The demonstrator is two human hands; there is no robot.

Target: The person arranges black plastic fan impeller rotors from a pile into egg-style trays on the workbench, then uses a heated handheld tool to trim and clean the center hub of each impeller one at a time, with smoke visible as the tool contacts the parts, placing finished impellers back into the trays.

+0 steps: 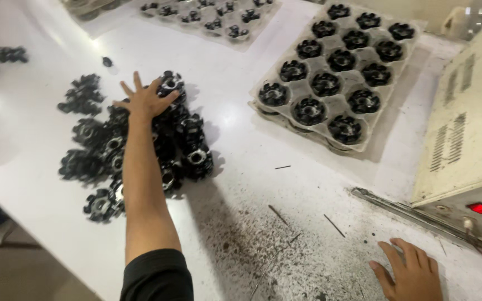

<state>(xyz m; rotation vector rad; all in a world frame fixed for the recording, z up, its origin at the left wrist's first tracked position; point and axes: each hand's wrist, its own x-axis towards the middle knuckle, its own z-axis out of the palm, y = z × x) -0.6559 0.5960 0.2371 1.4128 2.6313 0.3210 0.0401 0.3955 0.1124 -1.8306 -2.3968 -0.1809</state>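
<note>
My left hand [145,99] reaches out with fingers spread over a pile of black, round, star-shaped metal parts [188,146] on the white table [252,145]. The palm hovers on or just above the top of the pile; it grips nothing that I can see. My right hand [411,274] lies flat on the table at the lower right, fingers apart, holding nothing. A clear plastic tray [383,120] at the upper right holds several of the same black parts, each in its own cell.
A beige machine box [467,128] with a red light [480,208] stands at the right edge. A second tray [210,22] with parts sits at the far top. Loose parts [6,54] lie at the far left. Dark grit and thin metal slivers [277,214] cover the near table.
</note>
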